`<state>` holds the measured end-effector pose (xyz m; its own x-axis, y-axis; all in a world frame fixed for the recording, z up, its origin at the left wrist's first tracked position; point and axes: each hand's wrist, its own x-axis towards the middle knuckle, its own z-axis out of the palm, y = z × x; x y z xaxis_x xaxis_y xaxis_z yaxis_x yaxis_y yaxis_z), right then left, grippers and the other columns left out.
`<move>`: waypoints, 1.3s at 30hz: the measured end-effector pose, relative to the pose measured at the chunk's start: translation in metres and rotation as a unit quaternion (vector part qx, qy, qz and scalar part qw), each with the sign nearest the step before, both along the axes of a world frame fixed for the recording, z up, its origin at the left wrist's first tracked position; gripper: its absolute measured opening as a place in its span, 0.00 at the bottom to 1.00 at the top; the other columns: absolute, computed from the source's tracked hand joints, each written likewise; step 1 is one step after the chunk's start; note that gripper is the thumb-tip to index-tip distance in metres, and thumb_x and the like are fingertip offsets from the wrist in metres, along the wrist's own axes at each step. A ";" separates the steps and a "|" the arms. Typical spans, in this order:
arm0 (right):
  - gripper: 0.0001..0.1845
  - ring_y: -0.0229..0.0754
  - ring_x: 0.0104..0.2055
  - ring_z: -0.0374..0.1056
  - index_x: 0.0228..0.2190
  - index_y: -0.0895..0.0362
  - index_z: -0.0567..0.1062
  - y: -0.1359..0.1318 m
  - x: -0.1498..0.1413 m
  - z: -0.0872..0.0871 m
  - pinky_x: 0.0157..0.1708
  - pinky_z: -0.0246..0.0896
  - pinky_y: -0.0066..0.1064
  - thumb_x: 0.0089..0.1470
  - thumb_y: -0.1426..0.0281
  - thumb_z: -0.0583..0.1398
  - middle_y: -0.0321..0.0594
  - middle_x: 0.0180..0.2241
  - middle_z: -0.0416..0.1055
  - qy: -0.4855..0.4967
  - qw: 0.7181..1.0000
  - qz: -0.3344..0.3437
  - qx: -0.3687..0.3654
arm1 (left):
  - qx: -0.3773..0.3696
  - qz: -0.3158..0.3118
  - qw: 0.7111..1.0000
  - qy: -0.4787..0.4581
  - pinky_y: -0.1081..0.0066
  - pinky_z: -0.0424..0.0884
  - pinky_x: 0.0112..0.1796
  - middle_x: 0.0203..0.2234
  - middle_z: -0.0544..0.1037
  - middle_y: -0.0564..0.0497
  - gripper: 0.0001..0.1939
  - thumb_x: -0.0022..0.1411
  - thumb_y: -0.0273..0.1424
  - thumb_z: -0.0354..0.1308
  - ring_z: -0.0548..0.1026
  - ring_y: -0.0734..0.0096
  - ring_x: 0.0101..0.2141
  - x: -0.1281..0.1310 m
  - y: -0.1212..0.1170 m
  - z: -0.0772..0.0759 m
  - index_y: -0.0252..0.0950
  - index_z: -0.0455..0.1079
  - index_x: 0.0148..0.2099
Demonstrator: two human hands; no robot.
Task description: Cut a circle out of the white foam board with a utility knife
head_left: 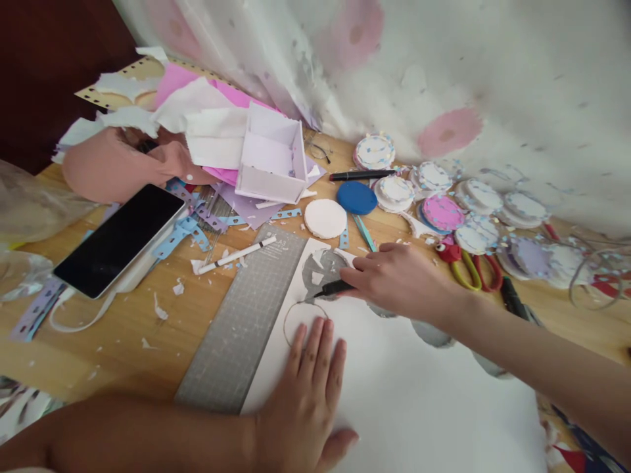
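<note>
A large white sheet (pixel 419 401) lies over a grey gridded cutting mat (pixel 231 322). My left hand (pixel 310 394) rests flat on it, fingers stretched out over the lower part of a drawn circle (pixel 299 318). My right hand (pixel 389 276) is closed around a black craft knife (pixel 336 287); its thin tip points left and touches the sheet or hovers just over it, at the circle's upper edge. Round holes along the sheet's far edge show the grey mat beneath. Beyond my right hand lie a white disc (pixel 325 218) and a blue round lid (pixel 356 198).
A phone (pixel 121 240) lies at the left. Behind are a white open box (pixel 273 157) and crumpled paper (pixel 128 157). Decorated round pieces (pixel 478 233) line the back right, near scissors (pixel 476 269) and a black marker (pixel 362 175). A white pen (pixel 238 255) and paper scraps lie beside the mat.
</note>
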<state>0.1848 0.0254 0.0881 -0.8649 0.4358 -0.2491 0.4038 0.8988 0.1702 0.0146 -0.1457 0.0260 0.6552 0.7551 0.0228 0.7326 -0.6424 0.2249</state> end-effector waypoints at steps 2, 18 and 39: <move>0.18 0.39 0.22 0.64 0.30 0.57 0.71 0.005 0.006 0.004 0.25 0.40 0.33 0.63 0.58 0.52 0.38 0.23 0.71 0.023 1.000 -0.014 -0.009 | 0.001 0.002 1.000 0.001 0.40 0.33 0.59 0.61 0.53 0.18 0.44 0.62 0.51 0.44 0.47 0.26 0.62 0.000 0.000 0.000 0.15 0.49 0.65; 0.25 0.42 0.30 0.67 0.27 0.55 0.76 -0.021 -0.025 -0.006 0.30 0.40 0.35 0.61 0.51 0.51 0.39 0.24 0.71 0.112 0.974 -0.175 -0.086 | 0.004 0.008 1.000 -0.004 0.42 0.33 0.59 0.61 0.50 0.17 0.44 0.63 0.50 0.44 0.45 0.27 0.63 0.001 -0.002 -0.002 0.14 0.47 0.65; 0.22 0.49 0.36 0.71 0.28 0.58 0.80 -0.006 -0.058 0.008 0.42 0.46 0.41 0.58 0.55 0.56 0.46 0.29 0.78 0.046 0.987 -0.125 -0.093 | -0.003 0.006 1.000 -0.012 0.41 0.33 0.59 0.62 0.50 0.17 0.45 0.63 0.50 0.44 0.44 0.26 0.63 0.001 -0.003 -0.004 0.14 0.48 0.65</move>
